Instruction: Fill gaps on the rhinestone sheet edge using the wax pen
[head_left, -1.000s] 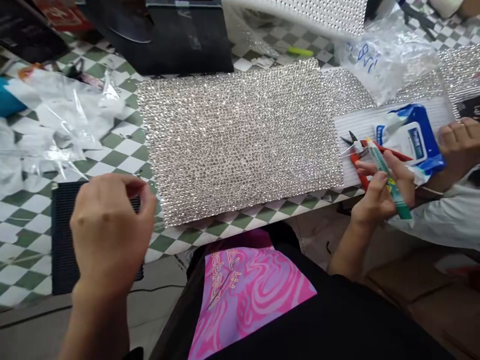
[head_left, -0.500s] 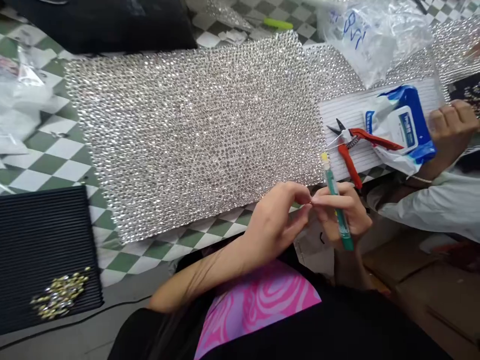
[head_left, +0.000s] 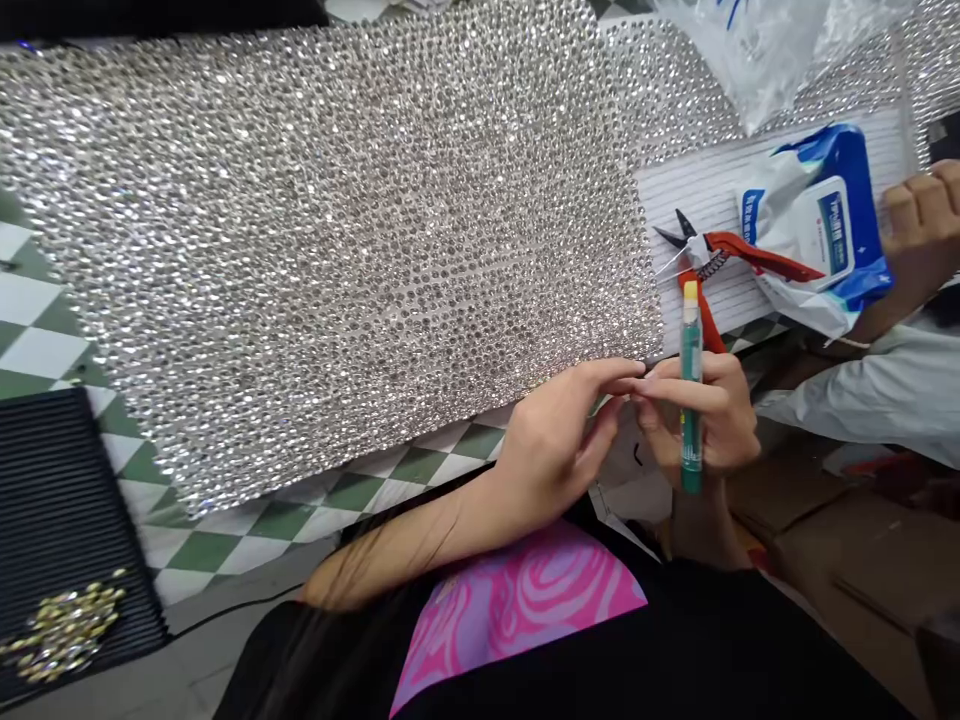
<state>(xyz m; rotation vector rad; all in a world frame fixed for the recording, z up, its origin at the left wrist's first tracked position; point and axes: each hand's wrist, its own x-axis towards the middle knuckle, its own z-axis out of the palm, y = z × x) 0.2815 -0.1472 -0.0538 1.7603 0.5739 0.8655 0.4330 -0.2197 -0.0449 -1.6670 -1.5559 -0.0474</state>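
Note:
A wide sheet covered in silvery rhinestones (head_left: 360, 240) lies across the table before me. At its lower right edge, my left hand (head_left: 551, 430) is closed, thumb and fingers pinched towards my right fingertips; anything between them is too small to make out. My right hand (head_left: 727, 415) is closed with a green pen-like tube (head_left: 691, 400) held between its fingers, the yellow end pointing up. Its thumb and forefinger meet the left fingertips. Just beyond the tube, red-handled pliers (head_left: 712, 260) lie with their jaws apart on a white ribbed board (head_left: 652, 195).
A blue-and-white wipes pack (head_left: 832, 230) sits right of the pliers, beside another person's hand (head_left: 922, 215). Clear plastic bags (head_left: 772, 60) lie at the upper right. Lower left, a black ribbed mat (head_left: 60, 480) bears a pile of gold-backed stones (head_left: 71, 625). The tablecloth (head_left: 45, 355) is green-and-white checked.
The view has shifted closer to the sheet. My hands stay together and have moved slightly right in view; the green tube has tilted to nearly upright.

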